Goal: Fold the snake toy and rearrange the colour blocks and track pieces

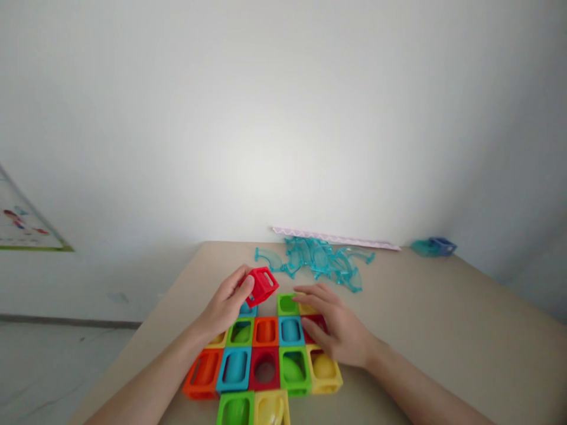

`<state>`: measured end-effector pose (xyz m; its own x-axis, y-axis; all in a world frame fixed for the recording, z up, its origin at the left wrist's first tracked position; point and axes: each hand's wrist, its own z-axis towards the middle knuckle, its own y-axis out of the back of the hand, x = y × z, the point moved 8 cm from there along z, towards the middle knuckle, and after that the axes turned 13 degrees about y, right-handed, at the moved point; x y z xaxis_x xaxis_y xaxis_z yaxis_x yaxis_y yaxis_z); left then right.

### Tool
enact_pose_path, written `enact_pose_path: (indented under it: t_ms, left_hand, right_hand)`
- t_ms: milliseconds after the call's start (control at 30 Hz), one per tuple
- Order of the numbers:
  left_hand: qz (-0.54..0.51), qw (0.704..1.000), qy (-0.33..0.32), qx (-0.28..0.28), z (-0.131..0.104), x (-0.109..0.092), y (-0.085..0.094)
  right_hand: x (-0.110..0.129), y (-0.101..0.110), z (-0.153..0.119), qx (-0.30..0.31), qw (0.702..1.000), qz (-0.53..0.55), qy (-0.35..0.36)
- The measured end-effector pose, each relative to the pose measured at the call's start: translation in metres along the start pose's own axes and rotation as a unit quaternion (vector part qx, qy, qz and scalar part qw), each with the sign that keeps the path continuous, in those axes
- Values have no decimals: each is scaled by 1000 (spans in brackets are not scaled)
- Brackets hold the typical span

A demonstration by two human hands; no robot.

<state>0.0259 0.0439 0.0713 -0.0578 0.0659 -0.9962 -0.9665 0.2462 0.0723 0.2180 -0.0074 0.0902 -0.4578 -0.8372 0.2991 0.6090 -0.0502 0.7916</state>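
My left hand [229,302] is closed on a red cube block [263,285] with cut-out sides, holding it tilted above the back row of blocks. Below it, hollow cube blocks in several colours lie side by side in rows on the table. The back row has a gap between a blue block [248,309] and a green block [287,304]. My right hand [337,324] lies over the right edge of the rows, fingers apart, partly covering a yellow block [307,309] and a dark red block [315,337]. An orange block [202,373] sits at the left end of a nearer row.
Behind the blocks lies a pile of clear turquoise curved track pieces [319,260]. A long pale pink strip [336,237] runs along the wall. A dark blue block [442,247] and a teal piece [424,248] stand at the table's [425,330] back right.
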Motion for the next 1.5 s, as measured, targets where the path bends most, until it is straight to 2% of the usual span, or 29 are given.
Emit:
enact_pose_path:
  t_ms: [67, 100, 167, 200, 300, 400, 500, 567, 667, 800, 867, 1000, 1100, 1167, 1233, 1367, 1500]
  left_hand:
    - [57, 998, -5, 15, -3, -2, -4]
    - [83, 996, -8, 24, -4, -4, -7]
    - [120, 992, -7, 26, -6, -6, -9]
    - [134, 991, -5, 27, -6, -7, -10]
    - [158, 987, 0, 39, -5, -8, -14]
    - [164, 985, 1, 54, -5, -9, -18]
    - [169, 983, 0, 69, -6, -11, -21]
    - [171, 982, -8, 84, -7, -14, -25]
    - [176, 979, -16, 97, -8, -17, -27]
    - [193, 977, -11, 88, -7, -14, -25]
    - [212, 973, -14, 87, -6, -11, -25]
    - [255, 963, -38, 80, -8, -13, -26]
    - [273, 955, -52, 100, -12, -16, -30]
    - [289, 949, -54, 117, -14, -18, -34]
    - [313, 939, -57, 129, -16, -18, -38]
    - [347, 926, -63, 137, -17, -17, -42]
    - [357, 920, -74, 145, -18, -17, -43]
  right_hand:
    - [-16, 16, -5, -35, 998, -28, -50]
    - [-26, 22, -9, -33, 994, -45, -91]
    - [-43, 25, -18, 23, 984, -69, -163]
    - [-47, 21, -20, 60, 980, -70, -176]
    - [-38, 3, -19, 119, 982, -24, -148]
    - [-18, -16, -11, 123, 987, 41, -98]
    - [-5, -27, -5, 135, 986, 66, -70]
    - [-7, -25, -4, 133, 986, 60, -83]
    - [-24, -14, -10, 133, 981, 20, -141]
    - [-43, -15, -27, 210, 954, 42, -211]
    - [-45, -17, -30, 224, 947, 67, -222]
    - [-41, -10, -25, 162, 959, 84, -218]
    - [-30, -10, -20, 150, 963, 144, -170]
    - [-25, -13, -20, 163, 958, 179, -152]
    - [-25, -15, -20, 160, 951, 209, -163]
    - [-23, -17, -19, 115, 934, 282, -187]
    - [-13, -15, -12, 69, 936, 310, -154]
